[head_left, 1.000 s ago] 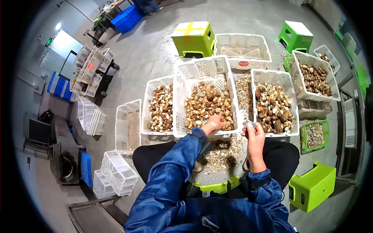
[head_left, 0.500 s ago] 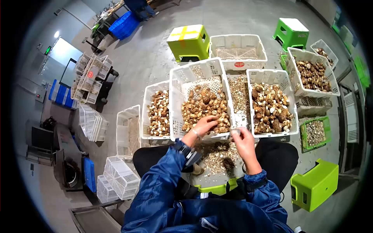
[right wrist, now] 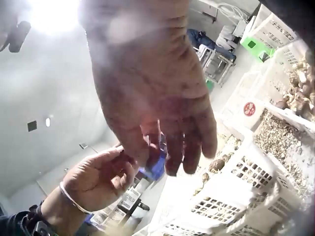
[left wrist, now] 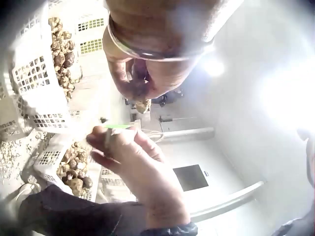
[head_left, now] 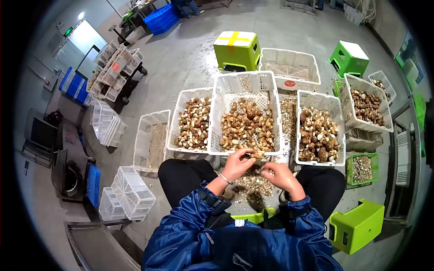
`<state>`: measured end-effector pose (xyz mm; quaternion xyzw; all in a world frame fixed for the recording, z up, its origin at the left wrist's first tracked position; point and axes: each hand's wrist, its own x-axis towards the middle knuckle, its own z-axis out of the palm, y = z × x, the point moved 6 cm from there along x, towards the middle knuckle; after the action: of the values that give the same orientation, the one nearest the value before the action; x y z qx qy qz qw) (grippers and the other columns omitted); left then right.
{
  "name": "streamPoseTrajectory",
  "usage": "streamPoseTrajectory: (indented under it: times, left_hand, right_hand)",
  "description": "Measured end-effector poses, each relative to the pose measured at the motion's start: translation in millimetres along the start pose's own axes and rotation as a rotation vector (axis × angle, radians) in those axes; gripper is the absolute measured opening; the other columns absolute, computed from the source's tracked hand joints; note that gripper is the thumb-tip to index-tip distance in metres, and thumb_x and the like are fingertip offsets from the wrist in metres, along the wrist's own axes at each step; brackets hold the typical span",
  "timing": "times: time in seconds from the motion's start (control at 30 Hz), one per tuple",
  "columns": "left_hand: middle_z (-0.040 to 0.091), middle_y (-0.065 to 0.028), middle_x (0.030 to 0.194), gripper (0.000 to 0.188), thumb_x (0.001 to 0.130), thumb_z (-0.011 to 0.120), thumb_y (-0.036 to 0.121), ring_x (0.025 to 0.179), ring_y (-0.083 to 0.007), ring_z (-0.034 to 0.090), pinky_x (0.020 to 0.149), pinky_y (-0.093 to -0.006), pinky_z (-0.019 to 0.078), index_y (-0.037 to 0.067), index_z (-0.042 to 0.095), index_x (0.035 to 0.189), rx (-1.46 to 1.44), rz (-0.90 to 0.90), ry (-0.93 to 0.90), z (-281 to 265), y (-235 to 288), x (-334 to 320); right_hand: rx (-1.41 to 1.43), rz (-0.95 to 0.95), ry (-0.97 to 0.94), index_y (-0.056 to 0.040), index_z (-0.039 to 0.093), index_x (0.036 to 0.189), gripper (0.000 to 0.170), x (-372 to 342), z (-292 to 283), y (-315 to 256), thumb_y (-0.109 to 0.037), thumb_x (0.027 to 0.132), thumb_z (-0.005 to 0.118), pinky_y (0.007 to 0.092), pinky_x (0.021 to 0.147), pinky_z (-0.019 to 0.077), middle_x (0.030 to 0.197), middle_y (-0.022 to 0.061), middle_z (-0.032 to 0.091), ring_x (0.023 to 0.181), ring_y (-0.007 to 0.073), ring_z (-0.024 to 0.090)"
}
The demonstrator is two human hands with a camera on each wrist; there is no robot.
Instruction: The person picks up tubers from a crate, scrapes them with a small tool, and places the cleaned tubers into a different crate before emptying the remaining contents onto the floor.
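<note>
In front of the knees, the left hand [head_left: 237,166] pinches a brown-and-cream mushroom [head_left: 258,154] between thumb and fingers. That mushroom [left wrist: 142,105] also shows below the fingertips in the left wrist view. To its right is the right hand [head_left: 281,175], its fingers bent toward the thumb. The left wrist view shows a small grey piece [left wrist: 109,139] at its fingers; its kind cannot be made out. Both hands are just below the near rim of the middle white crate [head_left: 217,113], which holds many mushrooms.
White crates of mushrooms stand left [head_left: 172,131] and right [head_left: 299,135] of the middle one. Mushroom scraps [head_left: 253,183] cover the floor between the knees. A green stool [head_left: 359,226] lies at the right; a yellow-topped stool [head_left: 235,49] stands beyond the crates.
The left hand has come out of the middle crate toward the body with a mushroom. The right hand has moved down and left, beside it. The head view has shifted.
</note>
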<state>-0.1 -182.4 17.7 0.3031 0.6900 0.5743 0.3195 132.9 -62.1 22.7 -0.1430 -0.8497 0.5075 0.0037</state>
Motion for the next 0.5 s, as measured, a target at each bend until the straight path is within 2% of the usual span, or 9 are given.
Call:
streamPoseTrajectory:
  times: [0.07,0.1,0.2,0.23,0.27,0.33,0.37,0.4,0.5]
  left_hand:
    - [0.06,0.0035,0.088,0.029,0.088,0.069,0.008,0.072,-0.001,0.05,0.061,-0.0204,0.0421,0.001,0.063,0.115,0.038,0.012,0.005,0,15,-6]
    - [0.059,0.0048,0.084,0.028,0.088,0.069,0.008,0.068,0.0001,0.046,0.058,-0.0199,0.0394,0.001,0.064,0.115,0.06,0.019,0.007,-1,19,-8]
    - [0.052,0.0077,0.077,0.027,0.088,0.069,0.007,0.063,0.0005,0.039,0.054,-0.0195,0.0339,0.002,0.064,0.114,0.044,0.036,0.048,-6,24,-14]
    - [0.053,0.0081,0.076,0.026,0.087,0.069,0.007,0.064,0.0004,0.042,0.055,-0.0185,0.0359,0.002,0.065,0.112,0.015,0.022,0.074,-8,25,-16]
    - [0.054,0.0083,0.077,0.026,0.087,0.07,0.007,0.065,0.0003,0.043,0.056,-0.0181,0.0366,0.002,0.065,0.112,0.031,0.038,0.093,-10,23,-18]
    - [0.054,0.0087,0.077,0.025,0.087,0.07,0.007,0.066,0.0003,0.045,0.058,-0.0173,0.0381,0.002,0.065,0.111,0.064,0.07,0.122,-10,29,-21]
    - [0.06,0.0038,0.087,0.025,0.086,0.071,0.008,0.075,-0.0021,0.054,0.064,-0.0189,0.0453,0.0,0.065,0.109,0.12,0.027,0.103,-11,29,-26]
    - [0.061,0.0016,0.091,0.025,0.086,0.071,0.008,0.077,-0.0033,0.055,0.066,-0.0201,0.0471,0.0,0.065,0.109,0.122,0.071,0.101,-9,30,-27]
    - [0.063,-0.0068,0.108,0.026,0.087,0.07,0.008,0.088,-0.0091,0.061,0.075,-0.0253,0.0529,-0.002,0.064,0.109,0.168,0.121,0.067,-3,32,-32]
  right_hand:
    - [-0.23,-0.067,-0.074,-0.0039,0.067,0.09,0.018,-3,21,9,-0.02,0.082,0.064,0.0463,0.069,0.0499,0.079,0.0187,0.066,0.076,0.0386,0.064]
    - [-0.277,-0.06,0.008,-0.0022,0.066,0.088,0.018,-6,20,1,-0.019,0.082,0.063,0.0481,0.068,0.0492,0.082,0.0196,0.066,0.078,0.0401,0.063]
    - [0.066,-0.045,0.261,-0.003,0.068,0.095,0.019,-7,-5,-23,-0.018,0.085,0.064,0.0377,0.063,0.0507,0.076,0.0144,0.067,0.067,0.0291,0.066]
    - [0.116,-0.049,0.364,-0.0017,0.069,0.1,0.021,-9,-10,-21,-0.018,0.087,0.066,0.0312,0.063,0.0509,0.074,0.0104,0.068,0.065,0.0199,0.065]
    - [0.179,0.01,0.446,0.0002,0.068,0.103,0.022,-10,-16,-22,-0.016,0.088,0.066,0.0292,0.067,0.052,0.087,0.0106,0.071,0.073,0.0162,0.067]
    - [0.217,-0.068,0.515,0.0016,0.068,0.105,0.023,-11,-19,-24,-0.015,0.089,0.066,0.0281,0.072,0.0521,0.103,0.0104,0.07,0.082,0.014,0.066]
    - [0.46,0.008,0.447,0.0027,0.067,0.104,0.022,-6,-6,-7,-0.014,0.09,0.066,0.0264,0.074,0.0511,0.112,0.0094,0.066,0.087,0.0116,0.064]
    - [0.522,0.007,0.434,0.0037,0.067,0.103,0.022,-6,-2,-10,-0.014,0.091,0.066,0.0247,0.074,0.05,0.11,0.0071,0.066,0.087,0.0094,0.061]
    - [0.455,-0.014,0.444,0.0014,0.067,0.102,0.019,-9,-2,-16,-0.014,0.091,0.065,0.0229,0.069,0.0477,0.095,0.0031,0.066,0.079,0.0071,0.059]
